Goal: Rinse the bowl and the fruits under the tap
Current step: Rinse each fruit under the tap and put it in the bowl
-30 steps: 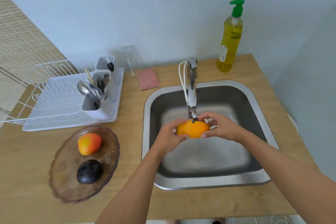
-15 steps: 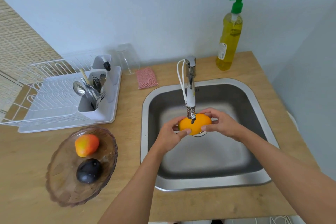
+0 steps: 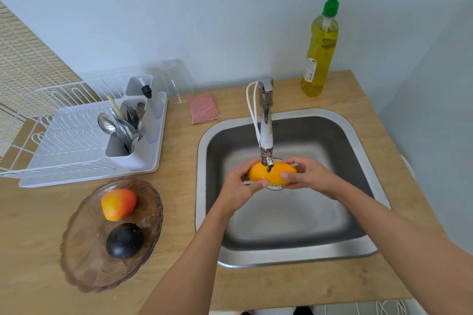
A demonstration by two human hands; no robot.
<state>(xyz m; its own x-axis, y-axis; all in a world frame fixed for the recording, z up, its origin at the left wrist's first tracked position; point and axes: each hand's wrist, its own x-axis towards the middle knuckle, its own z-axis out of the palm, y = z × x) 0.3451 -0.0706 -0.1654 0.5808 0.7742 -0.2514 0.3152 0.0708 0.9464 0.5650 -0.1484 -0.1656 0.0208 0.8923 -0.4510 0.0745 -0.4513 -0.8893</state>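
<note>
1. The orange fruit (image 3: 271,172) sits over the middle of the sink (image 3: 358,250), directly under the tap (image 3: 266,135) spout, pinched from both ends: the left hand (image 3: 238,189) curls fingers and thumb around its 9 o'clock end, the right hand (image 3: 309,178) does the same at 3 o'clock. No stream of water can be made out in this view.
2. To rinse it well, the person should roll the fruit between the fingertips so every face passes under the spout, keeping it low over the basin so splashes stay inside. A wet, smooth skin probably turns slippery, so a two-handed hold seems wise.
3. The sink takes up the centre; nothing lies in it but the drain, partly hidden under the fruit.
4. The dish rack (image 3: 64,140) stands at 10 o'clock from the sink, with cutlery (image 3: 122,125) upright in its holder.
5. The bowl (image 3: 84,258) rests on the counter at 8 o'clock and holds a red-yellow fruit (image 3: 118,204) and a dark fruit (image 3: 125,240), apart from each other; by the look of it these and the bowl await rinsing.
6. The soap bottle (image 3: 320,48) stands at 1 o'clock, well clear of the hands.
7. An upturned clear glass (image 3: 176,82) and a pink sponge (image 3: 204,107) lie near 11 o'clock. Only the spout crowds the fruit from above.
</note>
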